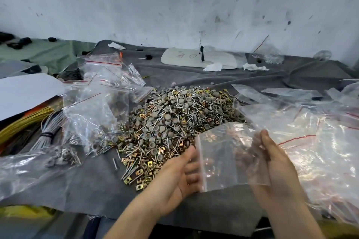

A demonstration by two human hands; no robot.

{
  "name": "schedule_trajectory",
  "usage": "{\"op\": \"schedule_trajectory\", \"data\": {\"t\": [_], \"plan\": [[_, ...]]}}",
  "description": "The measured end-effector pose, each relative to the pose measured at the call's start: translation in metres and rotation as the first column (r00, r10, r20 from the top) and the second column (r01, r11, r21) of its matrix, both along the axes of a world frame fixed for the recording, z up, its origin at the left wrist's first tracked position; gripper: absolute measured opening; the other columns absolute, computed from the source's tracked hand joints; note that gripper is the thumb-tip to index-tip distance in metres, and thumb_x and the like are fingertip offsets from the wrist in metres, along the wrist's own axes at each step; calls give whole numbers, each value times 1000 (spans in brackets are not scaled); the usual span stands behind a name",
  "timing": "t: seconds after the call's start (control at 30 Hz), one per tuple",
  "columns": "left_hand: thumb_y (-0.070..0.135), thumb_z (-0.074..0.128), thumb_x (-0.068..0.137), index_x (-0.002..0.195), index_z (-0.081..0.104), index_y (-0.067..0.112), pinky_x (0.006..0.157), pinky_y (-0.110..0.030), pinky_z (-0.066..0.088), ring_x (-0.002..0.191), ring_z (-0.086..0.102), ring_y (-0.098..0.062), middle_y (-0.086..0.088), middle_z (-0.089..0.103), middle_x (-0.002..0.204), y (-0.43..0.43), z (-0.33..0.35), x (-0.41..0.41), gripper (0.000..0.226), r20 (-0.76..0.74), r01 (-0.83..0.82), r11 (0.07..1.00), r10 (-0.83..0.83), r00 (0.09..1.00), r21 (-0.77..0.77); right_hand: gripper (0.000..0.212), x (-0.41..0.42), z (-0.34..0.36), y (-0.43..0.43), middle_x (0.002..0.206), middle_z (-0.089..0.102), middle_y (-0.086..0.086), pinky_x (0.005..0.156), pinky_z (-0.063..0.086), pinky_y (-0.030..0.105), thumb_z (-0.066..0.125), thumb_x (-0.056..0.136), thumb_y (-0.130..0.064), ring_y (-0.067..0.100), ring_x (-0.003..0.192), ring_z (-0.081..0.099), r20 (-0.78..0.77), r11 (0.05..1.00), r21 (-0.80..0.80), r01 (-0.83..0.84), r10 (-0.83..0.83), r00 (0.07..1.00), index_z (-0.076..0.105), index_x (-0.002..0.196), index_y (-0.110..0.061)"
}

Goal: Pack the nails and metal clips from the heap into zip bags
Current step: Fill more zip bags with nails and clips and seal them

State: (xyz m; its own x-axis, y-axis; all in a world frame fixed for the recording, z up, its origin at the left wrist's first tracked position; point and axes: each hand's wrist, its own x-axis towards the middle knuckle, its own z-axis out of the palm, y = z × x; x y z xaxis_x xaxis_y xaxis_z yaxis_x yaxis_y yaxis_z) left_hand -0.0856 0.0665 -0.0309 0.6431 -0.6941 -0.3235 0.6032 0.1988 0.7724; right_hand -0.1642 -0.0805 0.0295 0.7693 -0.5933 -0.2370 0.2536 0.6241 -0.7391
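A big heap [174, 120] of capped nails and small brass-coloured metal clips lies in the middle of the grey cloth. Just in front of it I hold a clear, empty zip bag [231, 159] between both hands. My left hand [180, 178] grips the bag's left edge, thumb on top and fingers curled behind the plastic. My right hand [275, 163] holds the right side, its fingers showing through the film. Loose clips and a single nail [115, 164] lie scattered at the heap's near-left fringe.
Packed and empty zip bags [101, 103] pile up on the left, beside bundles of grey and yellow wire [44, 132]. More clear bags [320, 137] cover the right side. A white board [196, 57] and paper scraps lie by the stained wall.
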Motion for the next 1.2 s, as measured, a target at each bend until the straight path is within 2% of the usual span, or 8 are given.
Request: {"op": "schedule_trajectory", "data": {"t": [0.2,0.3,0.37,0.6,0.87,0.97,1.07,1.2], "plan": [[15,70,67,84,74,1,51,-21,52,56,64,-15,-15,70,77,10,3,0,23,46,-71,997,71,996,-16,12,2,-30,-26,69,68,-3,55,50,26,59,92,-20,15,63,62,-193,949,-310,58,-123,973,62,82,-14],[13,71,64,68,75,10,48,-21,52,51,61,-13,-11,66,67,13,11,-3,7,137,-63,998,60,989,18,17,1,-42,-33,98,64,1,74,50,34,68,87,-20,21,87,61,-360,680,-732,-42,-334,871,53,97,-21],[14,73,62,60,73,14,48,-21,51,49,59,-12,-10,65,62,13,18,-6,2,223,-61,997,49,973,47,19,-4,-36,-27,87,64,-5,69,51,28,71,83,-22,17,81,63,-246,544,-839,26,-421,873,54,88,-29],[5,81,74,57,64,21,51,-16,43,47,53,-7,1,61,53,8,26,-16,29,653,-65,978,-83,753,199,17,-12,-17,30,62,66,-10,53,42,10,82,70,-30,2,55,58,-245,333,-915,-226,-16,969,66,65,-28],[5,70,85,67,55,15,53,-15,42,53,52,-5,6,55,56,19,35,-10,25,772,-222,955,-11,635,196,13,-11,-18,22,51,63,-1,47,45,18,72,78,-18,5,44,54,-236,589,-789,-175,-29,971,72,67,-25],[-5,64,87,79,55,18,54,-25,48,60,64,-7,1,60,71,23,48,-3,26,896,-330,907,-101,432,261,12,-3,-18,19,45,56,-2,48,40,28,69,74,-23,9,44,48,-277,542,-817,-197,-70,958,67,63,-22],[-6,59,83,80,70,20,56,-10,41,70,60,-4,5,60,83,29,65,4,28,938,-295,894,-289,194,336,12,8,-13,19,46,53,5,49,42,35,63,71,-24,12,46,47,-279,467,-861,-201,-105,954,64,62,-16],[21,62,80,70,72,13,63,-8,41,77,60,-10,1,60,89,46,79,10,17,934,-166,925,-316,167,342,22,18,-11,16,42,49,-2,44,40,24,66,81,-19,8,41,48,-226,480,-862,-160,-84,970,61,60,-15]]}}
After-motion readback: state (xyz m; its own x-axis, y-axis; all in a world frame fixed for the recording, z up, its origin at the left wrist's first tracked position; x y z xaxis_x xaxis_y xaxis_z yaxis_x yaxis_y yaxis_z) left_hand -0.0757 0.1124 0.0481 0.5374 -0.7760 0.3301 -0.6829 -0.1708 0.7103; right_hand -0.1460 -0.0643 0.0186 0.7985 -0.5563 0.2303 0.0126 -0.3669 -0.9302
